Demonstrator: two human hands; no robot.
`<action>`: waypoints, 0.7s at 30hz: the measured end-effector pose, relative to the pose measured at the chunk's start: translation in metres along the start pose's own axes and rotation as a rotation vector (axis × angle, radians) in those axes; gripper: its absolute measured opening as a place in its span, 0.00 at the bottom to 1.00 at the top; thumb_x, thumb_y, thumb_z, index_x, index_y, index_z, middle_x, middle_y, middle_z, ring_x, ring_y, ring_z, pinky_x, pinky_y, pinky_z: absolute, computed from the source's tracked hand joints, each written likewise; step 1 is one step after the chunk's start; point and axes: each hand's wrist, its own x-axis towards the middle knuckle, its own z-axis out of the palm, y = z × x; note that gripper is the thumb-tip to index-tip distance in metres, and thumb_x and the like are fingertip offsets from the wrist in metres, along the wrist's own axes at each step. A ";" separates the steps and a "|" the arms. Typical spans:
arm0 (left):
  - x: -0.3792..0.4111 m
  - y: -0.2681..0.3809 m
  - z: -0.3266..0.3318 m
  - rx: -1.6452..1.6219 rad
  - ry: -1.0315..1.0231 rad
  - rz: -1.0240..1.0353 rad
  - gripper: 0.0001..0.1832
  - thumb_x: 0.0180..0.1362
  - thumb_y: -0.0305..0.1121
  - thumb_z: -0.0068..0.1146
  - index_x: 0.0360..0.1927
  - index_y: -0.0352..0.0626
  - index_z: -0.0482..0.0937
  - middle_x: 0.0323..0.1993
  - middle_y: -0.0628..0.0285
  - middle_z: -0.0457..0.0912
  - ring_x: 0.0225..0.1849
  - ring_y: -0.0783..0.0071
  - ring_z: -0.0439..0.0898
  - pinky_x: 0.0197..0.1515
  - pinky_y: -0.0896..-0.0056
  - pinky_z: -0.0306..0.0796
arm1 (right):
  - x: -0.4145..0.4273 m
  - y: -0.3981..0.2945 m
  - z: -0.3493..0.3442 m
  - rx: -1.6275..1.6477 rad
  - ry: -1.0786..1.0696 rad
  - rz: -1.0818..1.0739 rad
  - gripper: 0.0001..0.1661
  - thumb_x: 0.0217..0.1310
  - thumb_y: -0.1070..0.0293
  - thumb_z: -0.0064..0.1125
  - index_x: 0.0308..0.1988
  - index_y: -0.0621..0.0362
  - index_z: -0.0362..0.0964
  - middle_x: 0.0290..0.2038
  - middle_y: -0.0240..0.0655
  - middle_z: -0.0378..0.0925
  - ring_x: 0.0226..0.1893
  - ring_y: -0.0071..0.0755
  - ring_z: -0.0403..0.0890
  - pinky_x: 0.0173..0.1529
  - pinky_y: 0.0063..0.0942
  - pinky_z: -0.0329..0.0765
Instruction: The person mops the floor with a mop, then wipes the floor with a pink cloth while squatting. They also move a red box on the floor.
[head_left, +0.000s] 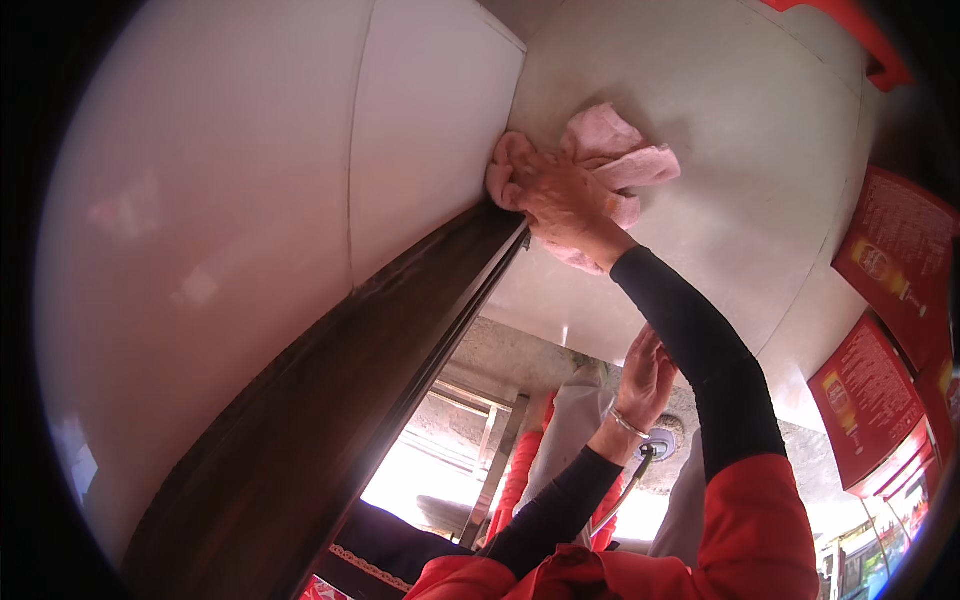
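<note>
My right hand (566, 199) presses on a crumpled pink cloth (611, 154), its fingers partly sunk in the folds. The cloth lies on a pale, smooth surface (720, 187), in the corner where it meets the glossy white wall panel (427, 135) and the end of a dark brown ledge (300, 375). My left hand (646, 375), with a metal bangle at the wrist, is lower down, near the surface's near edge and partly behind my right forearm. It shows nothing held, and its fingers are slightly apart.
Red printed cards or boxes (874, 405) stand along the right side. A red object (862, 30) juts in at the top right. Below are a metal-framed stool or rack (487, 457), red tubular parts (517, 480) and a round grey fitting (658, 444) on the floor.
</note>
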 end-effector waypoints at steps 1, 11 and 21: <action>0.001 -0.005 0.004 0.009 -0.019 -0.005 0.08 0.63 0.35 0.44 0.41 0.45 0.72 0.29 0.72 0.76 0.31 0.85 0.73 0.36 0.80 0.68 | 0.000 0.007 -0.002 0.047 -0.112 -0.005 0.06 0.37 0.71 0.56 0.25 0.54 0.72 0.38 0.35 0.72 0.48 0.33 0.69 0.43 0.34 0.66; -0.004 -0.011 0.001 0.114 -0.078 -0.072 0.08 0.61 0.31 0.44 0.42 0.42 0.71 0.32 0.66 0.76 0.32 0.82 0.74 0.38 0.80 0.68 | 0.049 0.041 -0.096 0.249 -0.547 0.268 0.09 0.40 0.68 0.54 0.27 0.60 0.74 0.31 0.44 0.77 0.32 0.47 0.78 0.34 0.41 0.72; -0.012 -0.004 0.004 0.090 -0.148 -0.018 0.08 0.62 0.32 0.43 0.40 0.44 0.73 0.31 0.71 0.78 0.33 0.82 0.76 0.38 0.79 0.69 | -0.043 0.018 -0.001 0.140 0.057 0.088 0.16 0.38 0.58 0.61 0.29 0.55 0.68 0.36 0.35 0.68 0.41 0.40 0.69 0.35 0.43 0.67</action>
